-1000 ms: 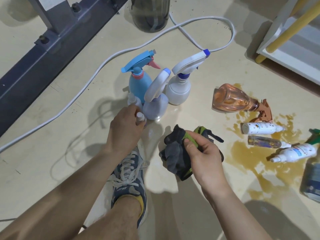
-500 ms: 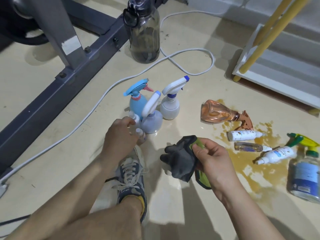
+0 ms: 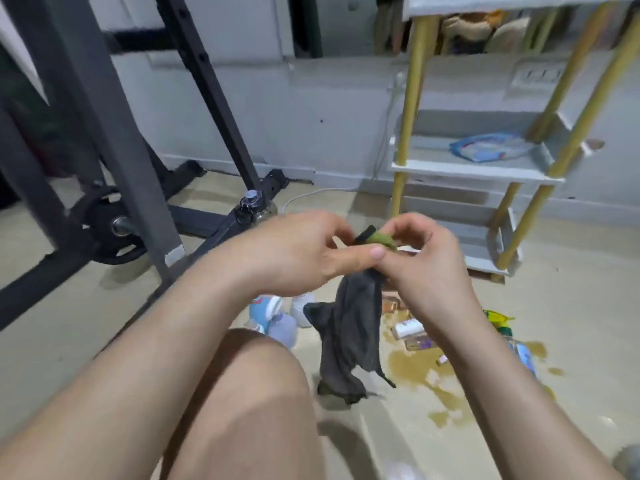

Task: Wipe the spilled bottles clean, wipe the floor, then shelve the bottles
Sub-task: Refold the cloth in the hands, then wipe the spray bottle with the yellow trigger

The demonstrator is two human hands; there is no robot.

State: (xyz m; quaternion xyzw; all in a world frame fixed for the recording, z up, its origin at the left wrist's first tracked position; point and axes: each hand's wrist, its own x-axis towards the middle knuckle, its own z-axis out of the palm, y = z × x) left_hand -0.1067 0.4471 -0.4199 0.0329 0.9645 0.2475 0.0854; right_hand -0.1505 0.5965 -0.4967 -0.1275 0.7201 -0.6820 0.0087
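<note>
My left hand (image 3: pixel 304 252) and my right hand (image 3: pixel 426 268) are raised together in mid-view, both pinching the top of a dark grey cloth (image 3: pixel 349 334) with a green edge, which hangs down between them. Below, on the floor, stand the wiped spray bottles (image 3: pixel 273 317), partly hidden by my arm and knee. To the right, small bottles (image 3: pixel 408 329) lie in a brown spill (image 3: pixel 415 368). A green-capped bottle (image 3: pixel 498 320) shows beside my right forearm.
A white shelf unit (image 3: pixel 474 168) with yellow posts stands at the right, with a blue-white packet on its middle shelf. A dark metal gym frame (image 3: pixel 104 140) fills the left. A dark water bottle (image 3: pixel 252 206) and a white cable lie behind my hands.
The view has tilted up from the floor. My left hand has let go of the small bottle and risen to the cloth. Both hands now hold the cloth up, hanging unfolded.
</note>
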